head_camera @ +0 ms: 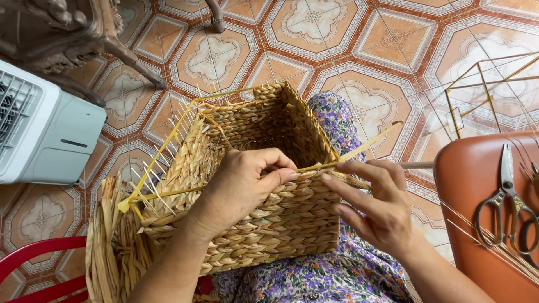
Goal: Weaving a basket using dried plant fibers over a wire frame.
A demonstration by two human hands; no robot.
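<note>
A woven straw basket (281, 224) with a yellow wire frame lies on its side on my lap, its mouth facing away. My left hand (241, 185) curls over the basket's near rim, thumb pressing the braid at the corner. My right hand (376, 202) pinches a flat straw strand (370, 145) at that same corner, fingers spread; the strand sticks out up and to the right. Thin pale spokes (151, 185) bristle from the unfinished left edge.
Loose straw bundles (112, 247) hang at lower left. Scissors (505, 202) lie on an orange stool (477, 174) at right, beside a bare yellow wire frame (483, 90). A white fan unit (45, 129) and dark wooden furniture legs (129, 56) stand at left on patterned tiles.
</note>
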